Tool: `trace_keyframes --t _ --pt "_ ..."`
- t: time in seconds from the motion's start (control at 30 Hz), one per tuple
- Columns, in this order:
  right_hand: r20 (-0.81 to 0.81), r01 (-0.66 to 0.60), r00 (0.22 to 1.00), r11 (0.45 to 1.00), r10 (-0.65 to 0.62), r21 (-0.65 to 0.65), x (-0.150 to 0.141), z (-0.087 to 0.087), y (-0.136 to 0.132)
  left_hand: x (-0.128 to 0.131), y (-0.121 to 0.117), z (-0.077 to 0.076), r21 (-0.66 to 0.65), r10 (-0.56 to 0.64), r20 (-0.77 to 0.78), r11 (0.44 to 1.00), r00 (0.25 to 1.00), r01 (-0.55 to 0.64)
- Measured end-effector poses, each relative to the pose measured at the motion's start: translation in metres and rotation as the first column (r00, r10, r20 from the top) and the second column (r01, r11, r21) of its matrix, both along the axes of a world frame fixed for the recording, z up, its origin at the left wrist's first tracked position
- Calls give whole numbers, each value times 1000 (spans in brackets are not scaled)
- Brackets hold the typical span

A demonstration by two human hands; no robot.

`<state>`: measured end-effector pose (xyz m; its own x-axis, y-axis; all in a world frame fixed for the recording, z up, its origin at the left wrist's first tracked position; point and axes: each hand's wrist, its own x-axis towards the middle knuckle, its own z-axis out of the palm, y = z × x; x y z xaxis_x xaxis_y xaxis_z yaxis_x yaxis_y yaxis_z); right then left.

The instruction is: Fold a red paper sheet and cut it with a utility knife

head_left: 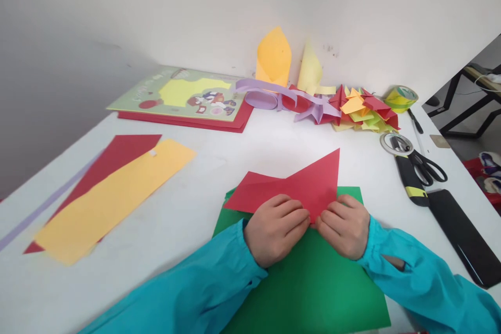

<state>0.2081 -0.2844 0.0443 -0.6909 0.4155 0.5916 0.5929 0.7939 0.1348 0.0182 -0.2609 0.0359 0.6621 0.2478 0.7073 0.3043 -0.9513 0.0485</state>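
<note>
A folded sheet of red paper (289, 188) is held up at a tilt between my two hands, its pointed corner rising at the right. My left hand (276, 229) has its fingers closed on the lower edge. Close beside it, my right hand (344, 225) pinches the same edge near the lower right corner. The fingertips almost meet there, and the thumbs are hidden. Beneath both hands lies green paper (313, 292) on the white table (195, 203).
Yellow (125, 195) and red paper strips lie at left. Behind are a green pad (152, 88), purple loops (262, 99), yellow paper cones (274, 57) and colourful folded pieces (360, 109). Scissors (426, 167), tape rolls and a black cutter (465, 235) are at right.
</note>
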Motion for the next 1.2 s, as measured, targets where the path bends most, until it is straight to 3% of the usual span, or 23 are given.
trace_keyframes --t 0.33,0.5,0.67,0.87,1.2 --pt "-71 -31 997 999 32 9 8 2 4 -8 7 -5 -42 70 44 997 997 -68" --pt "-22 -14 1000 1000 13 -9 3 2 2 -4 5 -1 -26 -30 -3 999 1000 30" --pt "-34 13 999 999 -11 52 7 1 4 -5 3 -2 -48 -5 -6 999 1000 5" --pt "-65 -3 998 1000 3 4 15 3 5 -9 7 -5 -43 37 74 998 997 -34" --pt "-94 -21 995 1000 19 -21 10 3 6 -7 6 -4 -60 29 25 998 999 -28"
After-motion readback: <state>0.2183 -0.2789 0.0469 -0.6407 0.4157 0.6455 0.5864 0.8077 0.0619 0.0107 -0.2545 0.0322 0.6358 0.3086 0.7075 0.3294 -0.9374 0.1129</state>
